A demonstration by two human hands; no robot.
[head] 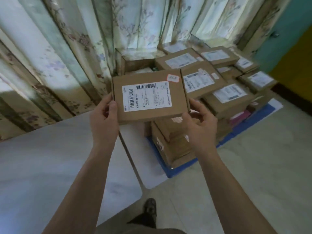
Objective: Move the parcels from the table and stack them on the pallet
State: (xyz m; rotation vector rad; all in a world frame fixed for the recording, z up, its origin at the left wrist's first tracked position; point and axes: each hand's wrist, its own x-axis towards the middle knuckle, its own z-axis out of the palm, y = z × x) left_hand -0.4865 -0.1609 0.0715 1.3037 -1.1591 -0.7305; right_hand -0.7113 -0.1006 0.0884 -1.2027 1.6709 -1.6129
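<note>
Fingers: the left hand [105, 120] and right hand [199, 122] pinched the parcel [149, 97] by opposite edges, keeping it level, label up.
Parcel: aloft past the bench [50, 157] edge.
Pallet [179, 169]: at two o'clock, stacked parcels [219, 85] leaving room in front.

parcel [149, 97] | white label [146, 96] | barcodes | reads "730-250-08-864"

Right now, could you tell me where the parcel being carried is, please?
In the head view, the parcel sits mid-frame, held between the left hand and right hand, above the table edge, before the stacked pallet.
</note>
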